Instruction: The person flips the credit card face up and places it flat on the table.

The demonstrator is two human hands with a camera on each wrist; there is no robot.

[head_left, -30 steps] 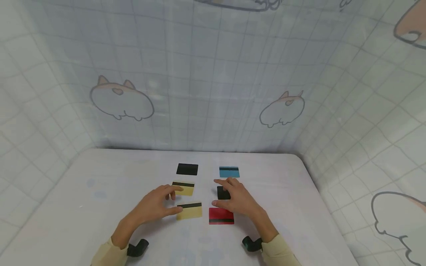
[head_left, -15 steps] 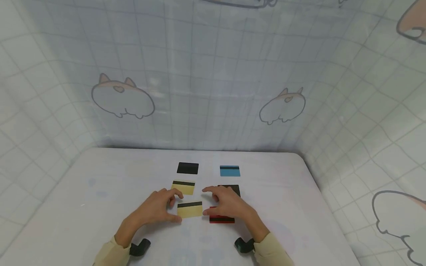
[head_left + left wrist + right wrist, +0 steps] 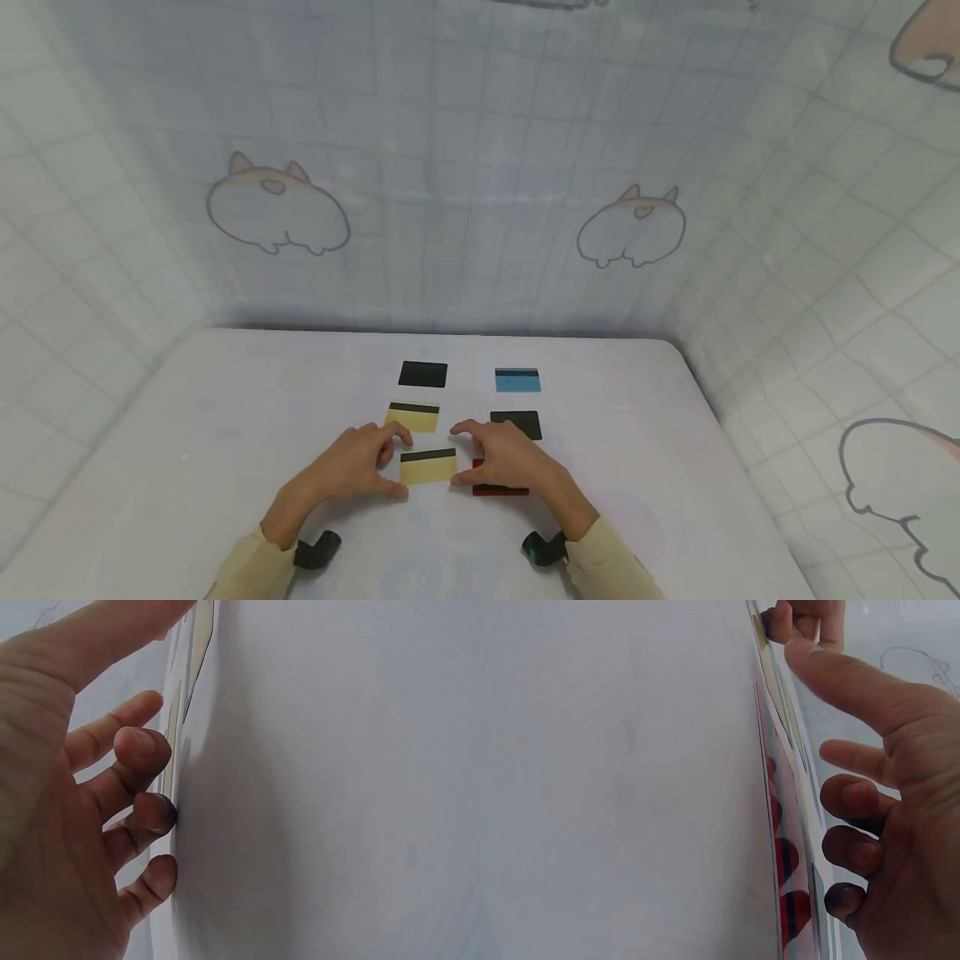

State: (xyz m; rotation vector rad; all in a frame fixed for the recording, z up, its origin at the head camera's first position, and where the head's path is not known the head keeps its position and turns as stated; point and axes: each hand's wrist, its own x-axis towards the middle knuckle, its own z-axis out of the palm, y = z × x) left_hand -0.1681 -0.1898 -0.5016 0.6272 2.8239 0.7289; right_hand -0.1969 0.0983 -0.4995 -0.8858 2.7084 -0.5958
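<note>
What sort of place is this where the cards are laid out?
Probably a small screened-off workspace: there's a white tabletop, grid-patterned sheeting with cartoon animals around its back and sides, and six cards set out in two columns. What lies beyond isn't in view.

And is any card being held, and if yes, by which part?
Nothing is held: the left hand and right hand are open at opposite sides of the nearer yellow card, which lies on the table.

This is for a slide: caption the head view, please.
Left hand and right hand flank the nearer dark-striped yellow rectangular card on a white tabletop.
</note>
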